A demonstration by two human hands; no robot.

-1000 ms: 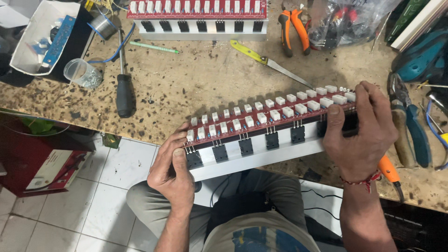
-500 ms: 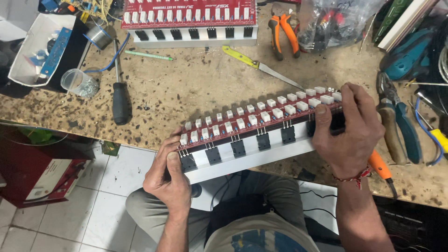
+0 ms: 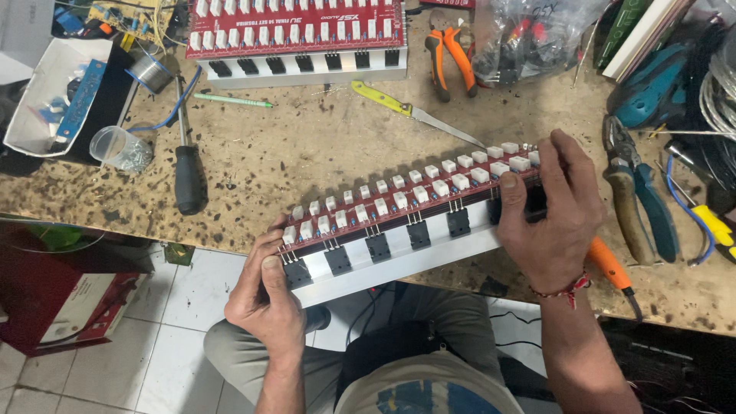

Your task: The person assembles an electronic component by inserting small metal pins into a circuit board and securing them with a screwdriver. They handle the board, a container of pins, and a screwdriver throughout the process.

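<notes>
Since a second ago the red circuit board (image 3: pixel 414 201) has barely shifted; I keep it propped on the tabletop (image 3: pixel 307 146) edge, tilted toward me for a clear view. Left hand (image 3: pixel 264 295) clamps its lower end, thumb on top. Right hand (image 3: pixel 556 211) curls closed around the upper end.

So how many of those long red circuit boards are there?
2. One red board is held at both ends by the left hand and right hand; the second board lies at the bench's far edge.
</notes>
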